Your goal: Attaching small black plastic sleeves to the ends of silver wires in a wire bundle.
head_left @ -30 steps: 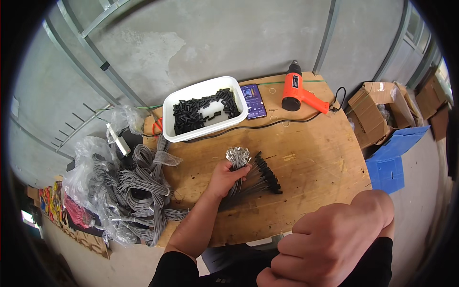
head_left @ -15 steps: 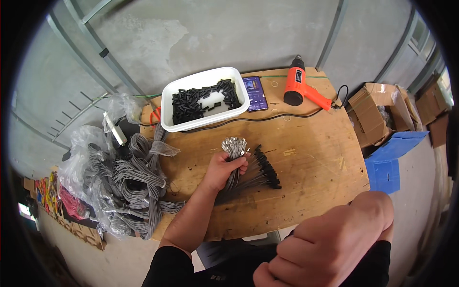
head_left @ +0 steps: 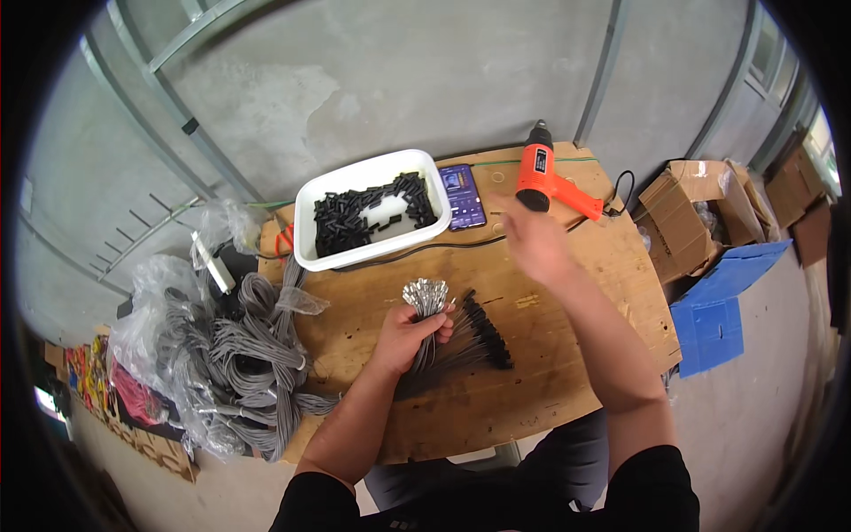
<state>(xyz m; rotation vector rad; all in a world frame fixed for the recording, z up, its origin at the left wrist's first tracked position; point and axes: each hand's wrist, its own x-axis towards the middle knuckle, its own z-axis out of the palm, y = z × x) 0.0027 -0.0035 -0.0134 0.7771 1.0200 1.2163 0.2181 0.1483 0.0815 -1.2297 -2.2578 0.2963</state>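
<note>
The left grip [head_left: 408,340] pinches grey wires [head_left: 428,307] inside the tabletop [head_left: 532,395]'s near edge; farther right, past open room, the blurred right grip [head_left: 537,244]'s state I cannot tell.

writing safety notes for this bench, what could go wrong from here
The right hand, blurred, appears close to the orange heat gun and might bump it; whether that is hot can't be told. The black cable runs along the near side of the white tub, so snagging it could jostle the small black pieces. The left hand alone grips many grey wires, so some might slip out.
</note>
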